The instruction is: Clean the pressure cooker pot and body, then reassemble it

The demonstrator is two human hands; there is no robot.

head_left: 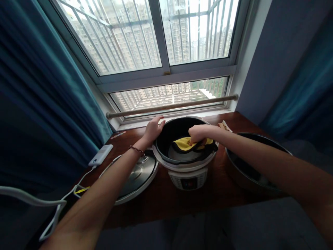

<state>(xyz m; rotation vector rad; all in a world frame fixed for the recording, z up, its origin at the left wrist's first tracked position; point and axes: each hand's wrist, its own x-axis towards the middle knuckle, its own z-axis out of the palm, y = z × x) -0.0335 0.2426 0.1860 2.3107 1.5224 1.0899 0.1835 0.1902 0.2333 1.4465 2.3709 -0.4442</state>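
Forearms: both bare arms reach in from the bottom corners toward the cooker; the left wrist wears a beaded bracelet [137, 150].
Left hand [153, 129]: rests on the far left rim of the cooker, fingers together and curled over the edge, thumb lying along the rim.
Right hand [199, 134]: down inside the cooker, fingers bunched and clamped on the yellow cloth [183, 143].
Yellow cloth: crumpled, with a dark edge, pressed against the inner wall on the right side, partly hidden under the right hand.
Cooker [186, 170]: white, round, open at the top, standing at the middle of the wooden sill [161, 198]; its dark inside faces up and a control panel faces the camera.
Lid [139, 175]: shiny metal, lying flat on the sill just beside the cooker on the left, partly covered by the left forearm.
Bowl [244, 170]: wide metal bowl on the right, close to the cooker, crossed by the right forearm.
Power bank [101, 155]: white, flat, on the left end of the sill, with a white cable [56, 211] trailing off toward the camera.
Behind: a wooden rod [171, 105] runs across below the barred window [161, 45].
Sides: blue curtains [39, 86] hang on either side.
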